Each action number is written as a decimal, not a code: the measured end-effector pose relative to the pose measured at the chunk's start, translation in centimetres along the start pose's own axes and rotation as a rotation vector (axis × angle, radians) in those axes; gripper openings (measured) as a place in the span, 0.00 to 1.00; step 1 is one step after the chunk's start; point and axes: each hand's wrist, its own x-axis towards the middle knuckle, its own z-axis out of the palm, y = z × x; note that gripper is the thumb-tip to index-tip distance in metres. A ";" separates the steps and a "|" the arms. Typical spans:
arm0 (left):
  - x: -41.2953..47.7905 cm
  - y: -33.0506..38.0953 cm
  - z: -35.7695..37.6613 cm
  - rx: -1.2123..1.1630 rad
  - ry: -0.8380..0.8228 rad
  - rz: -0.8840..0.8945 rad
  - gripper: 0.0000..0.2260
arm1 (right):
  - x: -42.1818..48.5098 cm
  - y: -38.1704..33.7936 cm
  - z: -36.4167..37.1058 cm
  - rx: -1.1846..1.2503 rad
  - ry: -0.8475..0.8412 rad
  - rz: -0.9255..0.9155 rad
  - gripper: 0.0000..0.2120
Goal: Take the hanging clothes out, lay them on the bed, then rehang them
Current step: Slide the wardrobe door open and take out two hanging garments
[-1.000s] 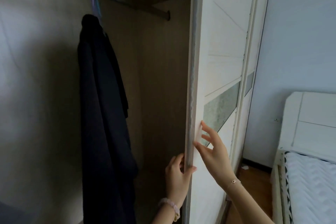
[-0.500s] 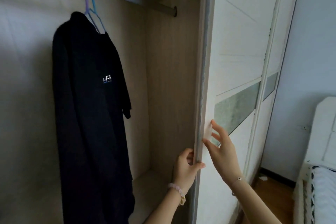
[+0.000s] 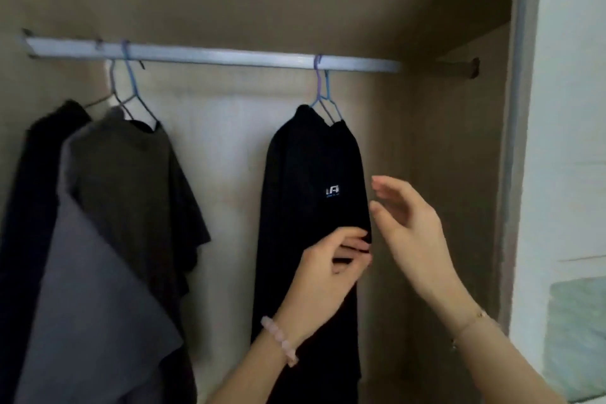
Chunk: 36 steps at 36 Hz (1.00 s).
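A black shirt (image 3: 305, 187) with a small white logo hangs on a blue-purple wire hanger (image 3: 323, 98) from the silver wardrobe rail (image 3: 213, 56). My left hand (image 3: 331, 269) pinches the shirt's right sleeve edge between thumb and fingers. My right hand (image 3: 406, 226) hovers just right of the sleeve, fingers apart, holding nothing. Further left on the rail hang a dark olive shirt (image 3: 137, 187), a grey garment (image 3: 88, 305) and a black garment (image 3: 29, 207) on wire hangers.
The wardrobe's beige back wall (image 3: 223, 147) shows between the garments. The white sliding door (image 3: 567, 174) with a greenish panel stands at the right edge. The bed is out of view.
Both hands have left the sliding door's edge and gone to the black shirt; the left hand has taken hold of its sleeve. My view has swung left, showing more hanging clothes.
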 end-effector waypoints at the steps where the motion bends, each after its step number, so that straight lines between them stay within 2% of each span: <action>1: 0.5 1.2 -1.9 0.053 0.058 0.036 0.12 | 1.5 -0.2 0.9 0.048 -0.021 -0.002 0.16; 5: 3.2 5.1 -8.4 0.233 0.261 0.134 0.10 | 7.3 -1.1 4.5 0.175 -0.077 0.014 0.18; 8: 5.4 6.5 -12.0 0.400 0.349 0.144 0.09 | 11.3 -1.8 6.6 0.244 -0.097 0.058 0.22; 13: 10.1 5.8 -15.0 0.544 0.350 -0.016 0.11 | 16.6 -2.6 8.6 0.232 -0.186 0.182 0.28; 15: 11.8 5.1 -15.3 0.528 0.325 -0.117 0.14 | 17.9 -2.4 9.0 0.220 -0.191 0.245 0.27; 19: 13.9 4.0 -14.1 0.325 0.146 -0.273 0.17 | 19.3 -1.7 9.2 0.202 -0.229 0.385 0.29; 25: 15.9 2.7 -12.9 0.341 0.097 -0.246 0.16 | 20.2 -1.5 9.2 0.288 -0.322 0.480 0.29; 28: 16.6 2.2 -13.7 0.280 0.075 -0.253 0.14 | 20.3 -1.7 9.6 0.270 -0.330 0.496 0.24; 32: 16.5 1.7 -15.2 0.133 -0.034 -0.286 0.14 | 20.6 -1.5 10.0 0.300 -0.314 0.539 0.18; 36: 16.6 1.1 -16.3 0.079 -0.080 -0.301 0.12 | 21.0 -1.1 10.1 0.244 -0.233 0.528 0.07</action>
